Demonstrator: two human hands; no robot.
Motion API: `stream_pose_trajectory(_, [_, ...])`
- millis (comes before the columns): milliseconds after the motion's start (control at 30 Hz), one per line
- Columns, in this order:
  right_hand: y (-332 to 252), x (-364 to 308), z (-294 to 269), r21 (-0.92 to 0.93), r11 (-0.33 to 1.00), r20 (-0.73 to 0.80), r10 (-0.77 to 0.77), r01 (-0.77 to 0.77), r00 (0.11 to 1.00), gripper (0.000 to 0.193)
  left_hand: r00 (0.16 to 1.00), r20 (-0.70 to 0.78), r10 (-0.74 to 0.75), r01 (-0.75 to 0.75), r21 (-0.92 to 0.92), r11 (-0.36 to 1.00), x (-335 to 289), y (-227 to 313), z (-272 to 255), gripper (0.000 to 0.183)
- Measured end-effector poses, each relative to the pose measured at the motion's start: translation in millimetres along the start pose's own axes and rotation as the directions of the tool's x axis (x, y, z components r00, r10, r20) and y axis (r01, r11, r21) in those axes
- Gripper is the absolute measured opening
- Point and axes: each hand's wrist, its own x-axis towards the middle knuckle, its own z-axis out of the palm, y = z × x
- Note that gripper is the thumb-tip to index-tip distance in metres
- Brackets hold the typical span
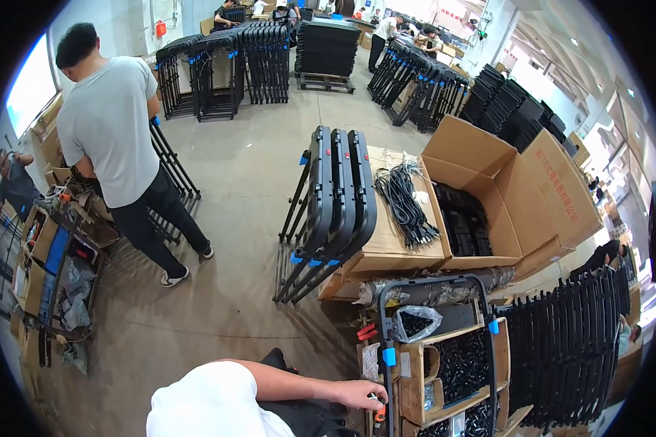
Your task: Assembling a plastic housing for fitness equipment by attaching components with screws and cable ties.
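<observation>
My left arm, in a white sleeve, reaches in from the lower edge. My left hand [358, 394] is closed, its fingers curled around a small orange-and-black tool [379, 416] whose exact kind I cannot make out. Right beside it stands a black tubular frame [388, 320] with blue clips [389, 357], upright in front of a wooden parts box [412, 386]. Black small parts [463, 364] fill the box's compartments, and a clear plastic bag [415, 323] of dark pieces lies at its far end. My right hand is out of the picture.
Folded black frames [335, 189] stand ahead, next to a cardboard box [481, 255] with open flaps and a bundle of black cables [408, 207]. Stacked black parts [561, 349] rise at right. A person in grey [113, 124] stands at left by a cluttered cart [55, 269].
</observation>
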Motion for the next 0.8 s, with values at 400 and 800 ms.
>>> stream_pose_trajectory(400, [-27.5, 7.6, -43.1, -0.032, 0.986, -0.066, -0.163, 0.161, 0.984, 0.058, 0.995, -0.072, 0.073, -0.067, 0.089, 0.994, 12.3, -10.4, 3.3, 0.047])
stream_pose_trajectory(800, [-94.3, 14.2, -70.0, -0.060, 0.946, -0.124, -0.323, 0.318, 0.938, 0.056, 0.990, -0.034, 0.139, -0.134, 0.123, 0.983, 36.0, -4.9, 17.7, 0.046])
